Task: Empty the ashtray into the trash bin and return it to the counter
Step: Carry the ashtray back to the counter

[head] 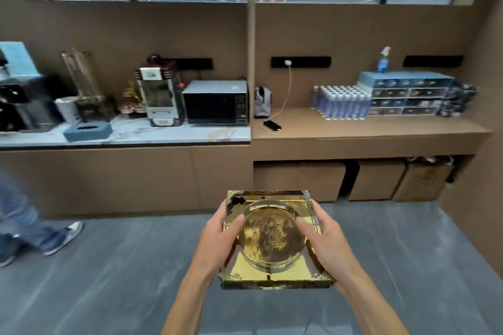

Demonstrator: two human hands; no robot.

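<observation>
A square, thick glass ashtray [272, 239] with a gold tint and a round, brown-stained bowl is held level in front of me, above the grey floor. My left hand [217, 239] grips its left edge with the thumb lying over the rim. My right hand [324, 245] grips its right edge the same way. The bowl shows dark residue and no loose butts that I can make out. The wooden counter [367, 128] and the grey stone counter [163, 133] run along the wall ahead. No trash bin is in view.
On the stone counter stand a microwave [216, 102], a popcorn machine [160, 92], a tissue box [88, 130] and a coffee machine [16, 98]. The wooden counter carries a phone [272, 125], water bottles [341, 102] and drawer boxes [408, 92]. Another person's legs [27, 226] are at the left. Cardboard boxes [375, 182] sit under the counter.
</observation>
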